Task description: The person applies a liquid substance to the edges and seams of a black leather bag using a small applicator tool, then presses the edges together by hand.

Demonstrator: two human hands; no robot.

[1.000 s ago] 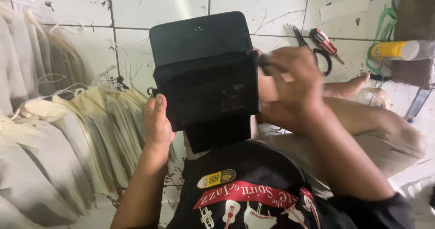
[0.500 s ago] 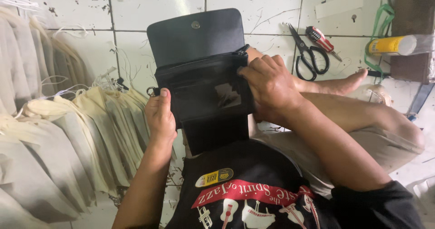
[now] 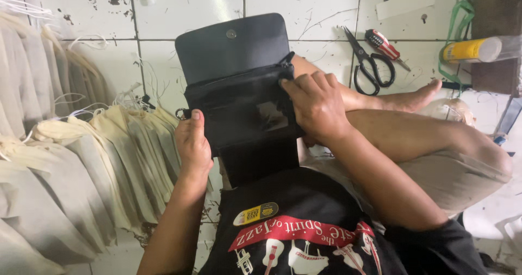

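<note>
While flap-up, black pouch [image 3: 239, 90] between left hand [image 3: 191, 144], right hand [image 3: 315, 103], fingers [image 3: 302, 84] curled, gripping its sides.

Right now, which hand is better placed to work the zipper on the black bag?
Probably the right hand: its fingertips rest on the black bag at the zipper end. The left hand grips the opposite edge, steadying it.

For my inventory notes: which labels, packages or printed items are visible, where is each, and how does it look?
Yellow cylindrical container: lying at upper right, pale cap end.
Small yellow and black oval label: on the black shirt, lower centre.
Red banner print: across the shirt, white lettering.
</note>
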